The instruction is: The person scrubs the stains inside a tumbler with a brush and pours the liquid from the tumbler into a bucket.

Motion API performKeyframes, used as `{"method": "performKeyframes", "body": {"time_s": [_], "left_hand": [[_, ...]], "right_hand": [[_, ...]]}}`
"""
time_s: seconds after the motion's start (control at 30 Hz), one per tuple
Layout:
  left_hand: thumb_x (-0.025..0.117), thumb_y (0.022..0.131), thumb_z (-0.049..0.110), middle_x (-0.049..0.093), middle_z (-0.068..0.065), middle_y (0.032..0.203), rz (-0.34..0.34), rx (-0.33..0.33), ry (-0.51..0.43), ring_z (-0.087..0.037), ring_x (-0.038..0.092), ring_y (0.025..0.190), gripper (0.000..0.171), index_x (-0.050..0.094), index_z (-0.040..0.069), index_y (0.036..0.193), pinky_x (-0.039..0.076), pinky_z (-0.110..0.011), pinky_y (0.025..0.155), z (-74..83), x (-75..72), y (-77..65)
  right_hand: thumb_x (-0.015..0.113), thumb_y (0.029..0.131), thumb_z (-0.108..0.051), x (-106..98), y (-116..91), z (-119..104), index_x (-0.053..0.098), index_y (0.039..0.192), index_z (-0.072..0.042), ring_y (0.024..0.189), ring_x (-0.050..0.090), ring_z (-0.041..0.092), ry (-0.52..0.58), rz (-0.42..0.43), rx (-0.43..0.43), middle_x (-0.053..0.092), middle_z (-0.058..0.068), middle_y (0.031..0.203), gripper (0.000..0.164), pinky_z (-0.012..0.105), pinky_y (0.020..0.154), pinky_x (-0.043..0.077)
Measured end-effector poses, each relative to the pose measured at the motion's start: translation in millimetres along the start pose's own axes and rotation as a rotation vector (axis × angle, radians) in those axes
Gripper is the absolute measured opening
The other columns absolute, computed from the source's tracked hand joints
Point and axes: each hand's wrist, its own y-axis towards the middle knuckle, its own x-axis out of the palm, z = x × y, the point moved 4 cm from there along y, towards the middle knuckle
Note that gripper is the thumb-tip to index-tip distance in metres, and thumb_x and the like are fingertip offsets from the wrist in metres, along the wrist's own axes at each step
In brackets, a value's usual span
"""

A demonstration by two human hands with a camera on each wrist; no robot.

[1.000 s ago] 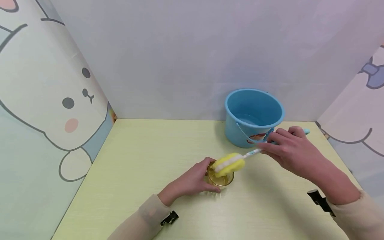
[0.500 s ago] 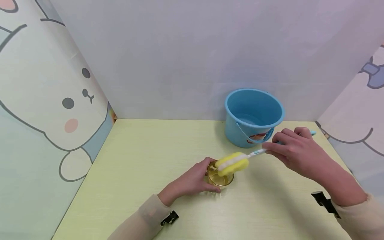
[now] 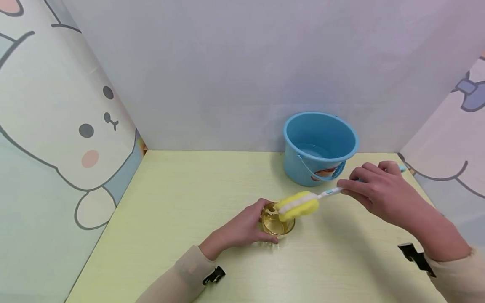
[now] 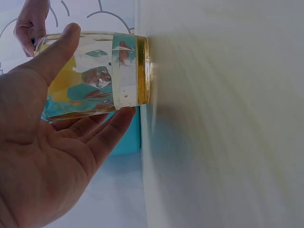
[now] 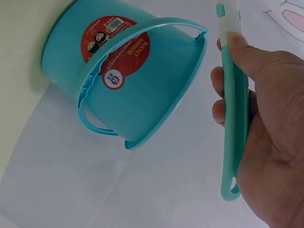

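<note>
An amber-tinted clear glass cup [image 3: 277, 227] stands upright on the table, and my left hand [image 3: 246, 225] holds it, thumb on one side and fingers on the other. In the left wrist view the cup [image 4: 102, 71] has faceted walls and a gold-coloured base. My right hand [image 3: 379, 191] grips a cup brush by its handle; the right wrist view shows that handle [image 5: 229, 118] as green with a white neck. The brush's yellow and white sponge head [image 3: 298, 206] hangs over the cup's far right rim, tilted down to the left. Whether it touches the rim I cannot tell.
Behind my right hand, a blue bucket [image 3: 291, 164] stands near the back of the pale yellow table [image 3: 182, 189], its handle hanging down in front. A grey-white wall [image 3: 212, 84] rises behind the table, with cartoon-printed panels at both sides.
My right hand has drawn the cup brush to the right, so its sponge head has shifted from over the cup's mouth toward the right rim. My left hand and the cup have stayed put.
</note>
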Motion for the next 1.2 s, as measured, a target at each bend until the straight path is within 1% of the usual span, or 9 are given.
{"method": "performKeyframes", "body": {"time_s": [0.47, 0.83, 1.0, 1.2], "left_hand": [[0.096, 0.081, 0.036, 0.061, 0.0, 0.138, 0.002, -0.001, 0.005, -0.013, 0.06, 0.124, 0.092, 0.042, 0.011, 0.151, 0.048, -0.029, 0.108, -0.8, 0.2, -0.4], [0.096, 0.081, 0.036, 0.061, -0.002, 0.138, -0.005, -0.022, 0.002, -0.013, 0.06, 0.125, 0.092, 0.042, 0.011, 0.151, 0.048, -0.03, 0.108, -0.7, -0.7, -0.4], [0.096, 0.081, 0.038, 0.061, -0.001, 0.138, -0.002, -0.031, 0.003, -0.011, 0.059, 0.125, 0.092, 0.043, 0.011, 0.151, 0.048, -0.03, 0.108, -0.9, -0.1, -0.1], [0.096, 0.081, 0.037, 0.061, -0.001, 0.138, 0.0, -0.024, 0.004, -0.012, 0.059, 0.125, 0.09, 0.043, 0.011, 0.15, 0.048, -0.03, 0.108, -0.7, 0.2, 0.4]], "right_hand": [[0.032, 0.114, -0.059, -3.1, -7.5, 6.2, 0.081, 0.099, -0.026, 0.074, 0.052, 0.014, 0.024, 0.026, 0.014, 0.062, -0.01, 0.083, 0.061, 0.044, 0.072, 0.028], [0.031, 0.113, -0.061, -6.9, -11.9, 9.1, 0.082, 0.1, -0.024, 0.075, 0.054, 0.015, 0.016, 0.024, 0.025, 0.063, -0.009, 0.083, 0.064, 0.045, 0.071, 0.029], [0.031, 0.112, -0.063, -7.3, -14.5, 11.3, 0.082, 0.1, -0.023, 0.079, 0.057, 0.016, 0.048, 0.007, 0.04, 0.065, -0.011, 0.085, 0.066, 0.044, 0.072, 0.029], [0.032, 0.111, -0.064, -7.1, -19.3, 14.2, 0.081, 0.102, -0.022, 0.083, 0.057, 0.015, 0.083, -0.005, 0.066, 0.066, -0.013, 0.089, 0.065, 0.043, 0.073, 0.027]]}}
